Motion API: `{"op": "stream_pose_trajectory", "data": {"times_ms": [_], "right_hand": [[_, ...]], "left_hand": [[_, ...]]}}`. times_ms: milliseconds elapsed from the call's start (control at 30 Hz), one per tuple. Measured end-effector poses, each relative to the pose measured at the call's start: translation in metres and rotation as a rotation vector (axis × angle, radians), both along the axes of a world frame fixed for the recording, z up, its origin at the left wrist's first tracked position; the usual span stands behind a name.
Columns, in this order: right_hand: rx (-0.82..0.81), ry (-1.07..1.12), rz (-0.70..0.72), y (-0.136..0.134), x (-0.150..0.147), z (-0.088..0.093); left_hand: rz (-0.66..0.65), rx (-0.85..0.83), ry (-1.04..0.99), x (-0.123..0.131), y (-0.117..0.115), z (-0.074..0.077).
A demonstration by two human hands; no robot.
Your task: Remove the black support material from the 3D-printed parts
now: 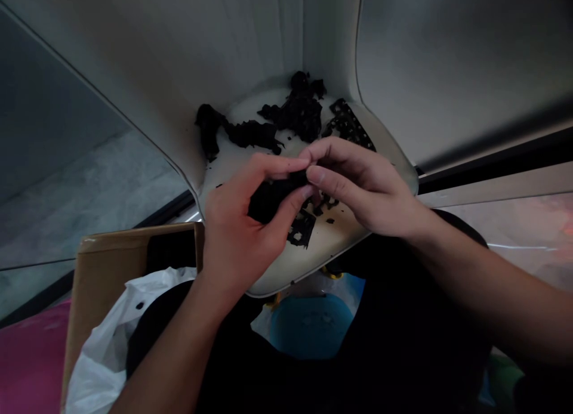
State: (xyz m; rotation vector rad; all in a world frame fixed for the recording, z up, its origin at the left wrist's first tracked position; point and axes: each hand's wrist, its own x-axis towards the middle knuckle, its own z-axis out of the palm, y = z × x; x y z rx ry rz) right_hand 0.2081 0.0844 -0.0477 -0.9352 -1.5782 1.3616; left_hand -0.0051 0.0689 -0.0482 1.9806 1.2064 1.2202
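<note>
Over a pale seat-like surface (286, 271), both hands meet at a dark black piece (266, 200) that looks soft or rubbery. My left hand (239, 223) closes thumb and fingers around it, hiding part of its shape. At its right end, the thumb and fingertips of my right hand (369, 187) pinch the same piece. Just beyond lie a crumpled black clump (298, 116) and a long torn black piece (253, 133). A black strip full of small holes (351, 124) rests behind my right hand, and another perforated scrap (302, 228) is below the fingers.
Small black crumbs dot the pale surface, which has raised walls behind. A cardboard box (111, 247) with a white plastic bag (110, 336) stands at the lower left, beside something pink (31, 360). Below, between dark-clothed legs, is a blue container (311, 327).
</note>
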Motion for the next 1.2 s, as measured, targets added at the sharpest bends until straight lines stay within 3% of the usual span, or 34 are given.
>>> {"op": "stream_pose_trajectory", "data": {"times_ms": [100,300,567,767,967,1200], "right_hand": [[0.004,-0.037,0.015,0.001,0.001,-0.002],[0.219,-0.253,-0.152,0.001,0.011,0.009],[0.405,-0.295,-0.02,0.002,0.008,0.007],[0.497,-0.444,0.036,0.003,0.014,0.006],[0.451,-0.38,0.067,0.004,0.017,0.012],[0.406,-0.392,0.073,0.001,0.015,0.014]], "left_hand": [[0.009,0.017,-0.006,0.001,0.0,-0.001],[0.089,0.002,0.094,-0.001,0.001,-0.006],[0.057,-0.074,0.073,0.0,0.001,-0.007],[0.061,-0.143,0.062,0.004,0.004,-0.004],[-0.025,-0.172,-0.038,0.005,0.009,-0.004],[-0.034,-0.163,0.016,0.004,0.005,-0.004]]}}
